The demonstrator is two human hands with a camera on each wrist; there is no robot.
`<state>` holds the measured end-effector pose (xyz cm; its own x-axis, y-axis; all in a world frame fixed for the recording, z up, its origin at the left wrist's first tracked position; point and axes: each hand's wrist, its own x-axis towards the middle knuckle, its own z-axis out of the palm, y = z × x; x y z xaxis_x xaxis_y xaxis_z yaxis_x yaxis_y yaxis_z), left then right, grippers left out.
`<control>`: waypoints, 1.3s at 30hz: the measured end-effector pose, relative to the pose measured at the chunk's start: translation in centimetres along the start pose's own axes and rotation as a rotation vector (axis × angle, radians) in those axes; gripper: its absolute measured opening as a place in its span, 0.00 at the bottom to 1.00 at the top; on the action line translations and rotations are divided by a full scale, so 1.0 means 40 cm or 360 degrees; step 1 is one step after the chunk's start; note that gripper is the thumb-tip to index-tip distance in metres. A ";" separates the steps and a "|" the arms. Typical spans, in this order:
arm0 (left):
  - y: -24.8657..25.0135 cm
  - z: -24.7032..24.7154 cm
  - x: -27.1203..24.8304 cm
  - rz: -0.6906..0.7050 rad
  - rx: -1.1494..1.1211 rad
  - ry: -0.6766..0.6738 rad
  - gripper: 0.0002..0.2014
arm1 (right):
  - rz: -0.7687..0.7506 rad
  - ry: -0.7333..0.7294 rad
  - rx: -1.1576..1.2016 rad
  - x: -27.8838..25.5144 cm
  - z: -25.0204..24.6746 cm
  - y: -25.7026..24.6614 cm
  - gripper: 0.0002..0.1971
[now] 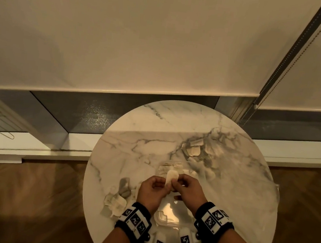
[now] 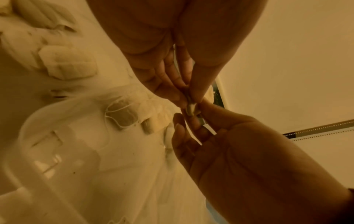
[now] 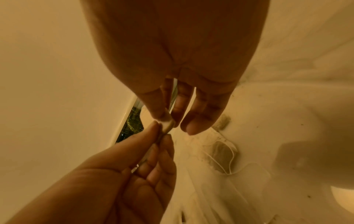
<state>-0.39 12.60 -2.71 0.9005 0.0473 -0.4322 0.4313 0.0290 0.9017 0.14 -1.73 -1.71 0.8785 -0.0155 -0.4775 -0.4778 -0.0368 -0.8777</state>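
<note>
Between the left hand (image 1: 152, 189) and right hand (image 1: 188, 189), each pinching an edge, the paper sachet (image 1: 171, 179) looks light, limp, easily torn.

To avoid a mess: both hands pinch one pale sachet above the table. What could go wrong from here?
The left hand and right hand only pinch the sachet; it may slip or tear, spilling past the clear container onto the table. The left hand may also knock the loose sachets beside it.

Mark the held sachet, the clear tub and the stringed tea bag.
held sachet (image 1: 172, 178): head view, on its pale upper face.
clear tub (image 1: 164, 223): head view, on its near rim.
stringed tea bag (image 3: 223, 156): right wrist view, on the middle of the bag.
</note>
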 end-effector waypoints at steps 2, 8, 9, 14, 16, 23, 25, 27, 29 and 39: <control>-0.012 0.006 -0.001 -0.0019 0.0039 0.0008 0.09 | 0.0014 0.0039 -0.0035 0.005 -0.011 0.008 0.02; -0.033 0.003 0.016 0.0009 0.0322 0.0368 0.07 | 0.0065 0.0149 -0.0209 0.036 -0.052 0.031 0.06; -0.036 0.000 0.020 0.0002 0.0377 0.0434 0.08 | 0.0098 0.0173 -0.0300 0.051 -0.062 0.042 0.06; -0.074 -0.010 0.045 -0.0133 0.0588 0.0489 0.18 | 0.0289 0.0191 -0.0617 0.130 -0.089 0.076 0.08; -0.085 -0.004 0.047 -0.0190 0.0581 0.0482 0.17 | 0.0364 0.0182 -0.0621 0.154 -0.083 0.079 0.05; -0.089 0.000 0.047 -0.0227 0.0500 0.0508 0.14 | 0.0477 0.0219 -0.0749 0.220 -0.063 0.115 0.02; -0.093 0.001 0.048 -0.0231 0.0505 0.0514 0.15 | 0.0466 0.0229 -0.0764 0.242 -0.063 0.136 0.02; -0.097 0.002 0.049 -0.0235 0.0516 0.0514 0.14 | 0.0464 0.0220 -0.0782 0.260 -0.063 0.150 0.02; -0.097 0.003 0.050 -0.0235 0.0520 0.0510 0.14 | 0.0444 0.0233 -0.0802 0.255 -0.059 0.136 0.03; -0.082 0.004 0.044 -0.0248 0.0576 0.0494 0.17 | 0.0272 0.0284 -0.0787 0.246 -0.049 0.085 0.07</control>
<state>-0.21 12.43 -6.43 0.7888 0.3666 -0.4934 0.6002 -0.2860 0.7469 7.17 -3.96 -9.32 0.7962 -0.2301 -0.5595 -0.5926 -0.4832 -0.6445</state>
